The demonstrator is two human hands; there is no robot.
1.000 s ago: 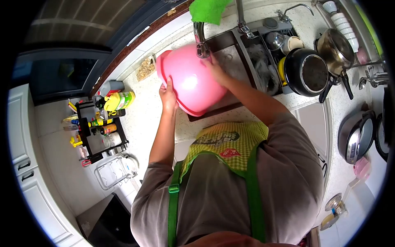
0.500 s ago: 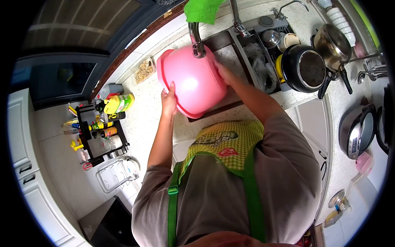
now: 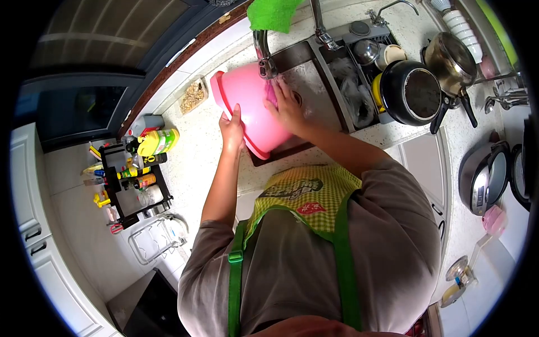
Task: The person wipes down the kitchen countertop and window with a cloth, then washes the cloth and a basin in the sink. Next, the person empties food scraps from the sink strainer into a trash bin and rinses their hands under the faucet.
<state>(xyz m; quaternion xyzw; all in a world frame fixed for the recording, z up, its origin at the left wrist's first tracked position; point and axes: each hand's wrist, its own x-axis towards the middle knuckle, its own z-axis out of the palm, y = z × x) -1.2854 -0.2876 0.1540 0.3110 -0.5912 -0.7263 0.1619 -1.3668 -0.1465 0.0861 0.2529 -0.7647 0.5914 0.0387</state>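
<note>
A pink basin (image 3: pixel 252 112) is tilted on its side over the left part of the sink (image 3: pixel 331 95), its base turned toward the right. My left hand (image 3: pixel 232 130) grips its red rim, thumb on the outer wall and the other fingers hidden behind. Against the basin's outer base lies my right hand (image 3: pixel 288 108), pressing a small purple-pink cloth (image 3: pixel 272 94) to it. The faucet (image 3: pixel 265 59) stands just above that hand, with a green cloth (image 3: pixel 273 14) draped over its top.
Right of the sink stand a black pan (image 3: pixel 412 92) and a metal pot (image 3: pixel 451 63). A tray of small pieces (image 3: pixel 193 96) sits behind the basin. On the left are a yellow bottle (image 3: pixel 158 142) and a black rack (image 3: pixel 126 188). A rice cooker (image 3: pixel 482 182) is far right.
My right hand has come from the basin's far side onto its outer base, and the purple-pink cloth now shows. The basin has turned, its base more toward the right. My left hand keeps its hold.
</note>
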